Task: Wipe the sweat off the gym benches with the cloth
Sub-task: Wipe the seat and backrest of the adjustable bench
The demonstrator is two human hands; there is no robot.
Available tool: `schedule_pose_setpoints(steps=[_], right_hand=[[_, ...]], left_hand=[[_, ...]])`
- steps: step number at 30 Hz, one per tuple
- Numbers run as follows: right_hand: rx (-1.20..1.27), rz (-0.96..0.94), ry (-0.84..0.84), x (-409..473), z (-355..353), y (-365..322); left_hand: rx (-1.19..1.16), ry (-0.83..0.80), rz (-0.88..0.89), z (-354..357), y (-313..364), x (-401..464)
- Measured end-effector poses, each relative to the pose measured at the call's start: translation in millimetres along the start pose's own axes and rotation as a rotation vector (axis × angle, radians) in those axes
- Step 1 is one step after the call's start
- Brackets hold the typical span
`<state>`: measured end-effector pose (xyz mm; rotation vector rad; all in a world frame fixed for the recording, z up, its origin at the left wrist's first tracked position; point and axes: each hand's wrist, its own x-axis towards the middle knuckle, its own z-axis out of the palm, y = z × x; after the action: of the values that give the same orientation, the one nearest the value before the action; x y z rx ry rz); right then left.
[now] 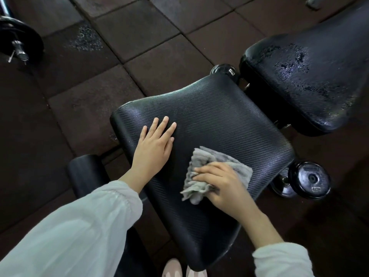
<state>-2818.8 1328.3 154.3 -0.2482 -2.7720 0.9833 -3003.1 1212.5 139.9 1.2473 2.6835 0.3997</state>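
Black ribbed vinyl bench seat pad (209, 120) under both hands. Left hand (154, 145) flat on pad, fingers straight and slightly spread. Right hand (221, 183) curled onto crumpled grey cloth (217, 159), pressing it against pad's right half. Black glossy backrest pad (311, 76), upper right, speckled with wet droplets. Round black dumbbell (310, 179) on dark rubber floor tiles (139, 35), just beside seat.

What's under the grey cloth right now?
The grey cloth lies on the black seat pad, gripped by the right hand. Any sweat beneath it is covered.
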Motion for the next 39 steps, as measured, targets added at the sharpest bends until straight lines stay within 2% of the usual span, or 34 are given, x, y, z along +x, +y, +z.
schedule_pose_setpoints(steps=[4, 7, 11, 15, 19, 23, 25, 28, 30, 35, 39], right_hand=[[-0.089, 0.120, 0.163, 21.0, -8.5, 25.4], [-0.129, 0.220, 0.243, 41.7, 1.1, 15.9], [-0.049, 0.145, 0.117, 11.5, 10.6, -5.5], [-0.036, 0.030, -0.012, -56.2, 7.2, -22.7], [-0.009, 0.160, 0.131, -89.9, -11.1, 1.5], [-0.059, 0.298, 0.317, -46.8, -18.3, 20.0], [-0.079, 0.289, 0.279, -34.3, -8.2, 6.8], [-0.062, 0.115, 0.087, -61.3, 9.3, -17.5], [-0.031, 0.051, 0.019, -89.4, 6.9, -19.5], [-0.018, 0.138, 0.116, -84.5, -11.5, 0.0], [-0.054, 0.168, 0.151, -75.2, 6.6, -21.3]], left_hand=[[0.002, 0.007, 0.018, -0.9, -2.4, -0.5], [-0.041, 0.037, -0.001, -1.3, 3.0, -2.9], [-0.060, 0.102, 0.087, -2.0, 18.2, -16.2], [-0.037, 0.067, 0.149, 3.8, 31.9, -32.7], [0.033, 0.016, 0.225, 12.7, 49.8, -49.8], [0.055, 0.047, 0.226, 16.6, 50.7, -51.6], [0.055, 0.067, 0.234, 18.2, 50.3, -51.7], [0.042, 0.083, 0.221, 20.3, 52.0, -52.8], [0.040, 0.076, 0.213, 20.2, 53.2, -53.2], [0.059, 0.053, 0.240, 14.8, 49.3, -52.2], [0.061, 0.049, 0.238, 17.9, 48.9, -51.4]])
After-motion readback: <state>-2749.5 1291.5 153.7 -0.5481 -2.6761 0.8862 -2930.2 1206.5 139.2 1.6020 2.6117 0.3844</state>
